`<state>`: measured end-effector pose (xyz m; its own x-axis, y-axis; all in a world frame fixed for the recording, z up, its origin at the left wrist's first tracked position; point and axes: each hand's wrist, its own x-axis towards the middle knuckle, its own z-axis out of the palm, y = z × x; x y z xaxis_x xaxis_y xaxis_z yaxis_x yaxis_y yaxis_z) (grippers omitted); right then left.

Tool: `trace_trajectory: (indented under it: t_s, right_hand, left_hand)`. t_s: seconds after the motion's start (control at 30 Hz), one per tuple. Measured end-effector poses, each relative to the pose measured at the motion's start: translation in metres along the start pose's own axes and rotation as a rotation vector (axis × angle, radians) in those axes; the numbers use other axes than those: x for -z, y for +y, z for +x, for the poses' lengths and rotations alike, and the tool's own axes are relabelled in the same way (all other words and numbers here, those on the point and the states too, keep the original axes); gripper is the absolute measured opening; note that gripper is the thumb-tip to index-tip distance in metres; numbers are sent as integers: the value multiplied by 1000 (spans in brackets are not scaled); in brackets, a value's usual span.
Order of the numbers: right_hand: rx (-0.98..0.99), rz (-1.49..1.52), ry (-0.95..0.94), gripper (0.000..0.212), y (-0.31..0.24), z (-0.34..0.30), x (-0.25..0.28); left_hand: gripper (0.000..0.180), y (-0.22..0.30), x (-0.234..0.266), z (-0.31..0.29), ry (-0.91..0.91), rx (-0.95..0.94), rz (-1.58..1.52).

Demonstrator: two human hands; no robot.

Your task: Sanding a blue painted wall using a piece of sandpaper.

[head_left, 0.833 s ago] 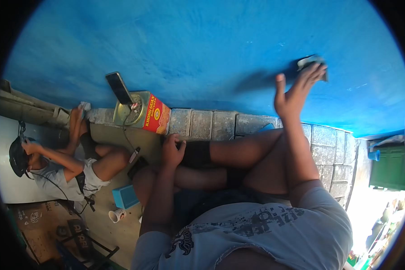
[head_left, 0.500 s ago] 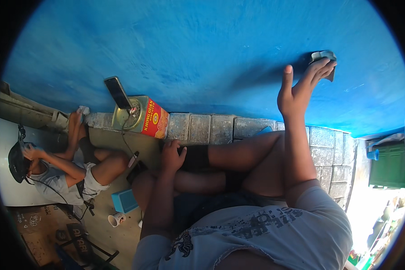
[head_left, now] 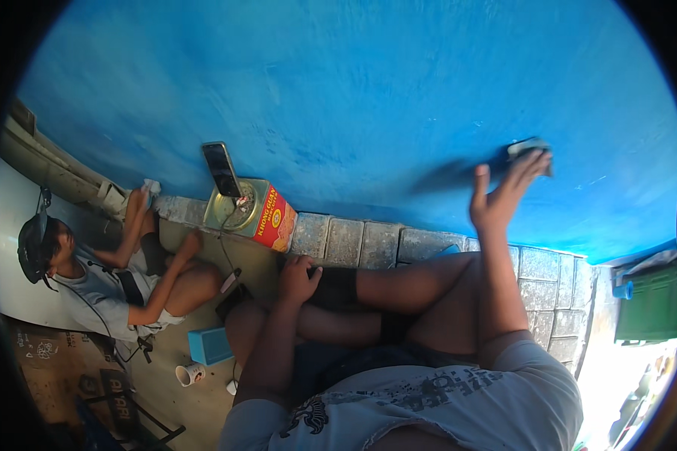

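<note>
My right hand (head_left: pixel 504 195) is raised against the blue wall (head_left: pixel 338 98), arm stretched out. Its fingers press a folded grey sheet (head_left: pixel 532 146), which looks like sandpaper, to the painted surface; the thumb stands apart. Motion blurs the fingertips and the sheet. My left hand (head_left: pixel 299 281) rests on my lower leg beside the black sock (head_left: pixel 337 287), thumb spread and the other fingers loosely bent, with nothing seen in it. Just beyond it stands a red and yellow square tin (head_left: pixel 272 219), with a phone (head_left: pixel 222 168) propped upright on top.
Grey paving blocks (head_left: pixel 382 244) run along the wall's foot. At left, a person (head_left: pixel 105 278) in a black cap sits holding a whitish wad (head_left: pixel 152 186) near the wall. A blue box (head_left: pixel 209 346), a paper cup (head_left: pixel 190 374) and flattened cardboard (head_left: pixel 49 376) lie nearby; a green bin (head_left: pixel 653 289) is at right.
My right hand has slid the sheet downward and a little left along the wall. My left hand stays on my leg. The other person's raised hand has dropped from the cap to the knee.
</note>
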<state>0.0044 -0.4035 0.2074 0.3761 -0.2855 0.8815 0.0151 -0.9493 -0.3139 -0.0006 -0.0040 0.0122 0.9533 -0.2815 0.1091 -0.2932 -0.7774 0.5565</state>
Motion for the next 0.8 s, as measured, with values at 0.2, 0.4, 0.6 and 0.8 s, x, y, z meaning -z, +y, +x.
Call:
trace_trajectory:
  t_s: [0.2, 0.4, 0.6, 0.8]
  right_hand:
    - [60, -44, -59, 93, 4, 9, 2]
    - [46, -34, -46, 95, 5, -1, -2]
    - [139, -127, -241, 101, 6, 1, 3]
    - [109, -153, -156, 106, 3, -14, -4]
  left_hand:
    - [20, 0, -1, -1, 34, -41, -7]
    - [20, 1, -4, 3, 30, -39, -24]
    - [23, 6, 3, 0, -2, 24, -124]
    - [21, 13, 1, 1, 46, 15, -149]
